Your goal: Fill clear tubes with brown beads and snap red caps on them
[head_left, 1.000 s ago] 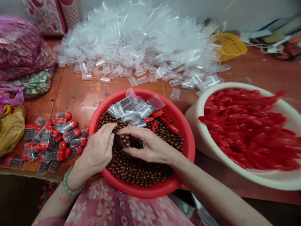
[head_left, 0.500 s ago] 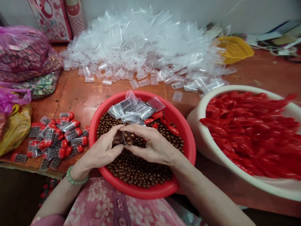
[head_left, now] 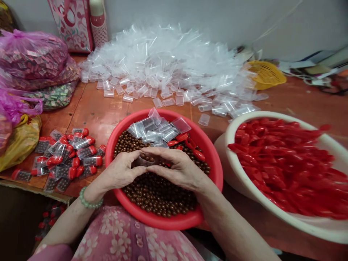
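Vial (head_left: 145, 160) pinched between left hand (head_left: 121, 170) and right hand (head_left: 178, 168); tilting could spill brown beads (head_left: 157, 194) past red basin (head_left: 163, 221).

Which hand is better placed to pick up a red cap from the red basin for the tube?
Right, probably. The right hand lies nearer the loose red caps in the red basin. The left hand is on the far side of the small clear tube both hands hold.
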A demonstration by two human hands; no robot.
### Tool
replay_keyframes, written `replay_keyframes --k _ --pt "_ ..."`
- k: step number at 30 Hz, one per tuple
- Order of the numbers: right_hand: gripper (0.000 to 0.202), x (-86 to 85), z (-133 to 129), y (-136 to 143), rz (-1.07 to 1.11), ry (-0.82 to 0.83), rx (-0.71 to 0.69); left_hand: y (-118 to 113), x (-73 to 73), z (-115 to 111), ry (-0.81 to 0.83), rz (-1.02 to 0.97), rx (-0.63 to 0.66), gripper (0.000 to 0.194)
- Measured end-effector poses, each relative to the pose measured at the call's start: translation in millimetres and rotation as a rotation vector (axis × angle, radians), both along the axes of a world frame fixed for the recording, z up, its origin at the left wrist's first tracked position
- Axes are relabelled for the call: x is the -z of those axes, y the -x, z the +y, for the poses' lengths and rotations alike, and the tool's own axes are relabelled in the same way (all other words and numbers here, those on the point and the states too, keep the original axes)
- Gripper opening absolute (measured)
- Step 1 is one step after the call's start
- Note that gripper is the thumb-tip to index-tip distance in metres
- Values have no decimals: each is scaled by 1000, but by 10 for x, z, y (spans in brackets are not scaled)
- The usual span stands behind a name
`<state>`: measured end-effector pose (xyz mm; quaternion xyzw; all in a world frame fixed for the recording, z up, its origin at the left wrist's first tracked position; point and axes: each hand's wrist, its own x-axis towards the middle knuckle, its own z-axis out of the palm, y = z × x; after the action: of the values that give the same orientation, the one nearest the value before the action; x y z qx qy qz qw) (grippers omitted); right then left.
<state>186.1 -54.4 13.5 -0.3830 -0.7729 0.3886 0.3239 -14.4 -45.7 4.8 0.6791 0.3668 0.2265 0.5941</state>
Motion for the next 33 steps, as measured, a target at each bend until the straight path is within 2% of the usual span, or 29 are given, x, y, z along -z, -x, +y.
replay_keyframes --k 6,15,19,24,28,30,33 --pt "27 28 29 17 4 10 7 -15 84 13 -89 -4 -7 38" --pt "12 124 -41 60 122 104 100 -6 31 -7 -114 -18 -32 37" --pt "14 62 -65 28 81 105 131 -12 17 -5 -87 -14 -40 36" --pt "10 -97 -102 -34 -63 95 31 -34 -28 -23 9 -9 -110 37" --pt "8 -142 -150 -100 -185 66 -4 -47 -61 -40 53 -4 -206 33" --pt "7 -122 -163 -181 -142 68 52 -45 -68 -42 95 -33 -243 28" --pt "7 -60 -176 -385 -79 76 259 -25 -80 -51 199 -142 -265 26"
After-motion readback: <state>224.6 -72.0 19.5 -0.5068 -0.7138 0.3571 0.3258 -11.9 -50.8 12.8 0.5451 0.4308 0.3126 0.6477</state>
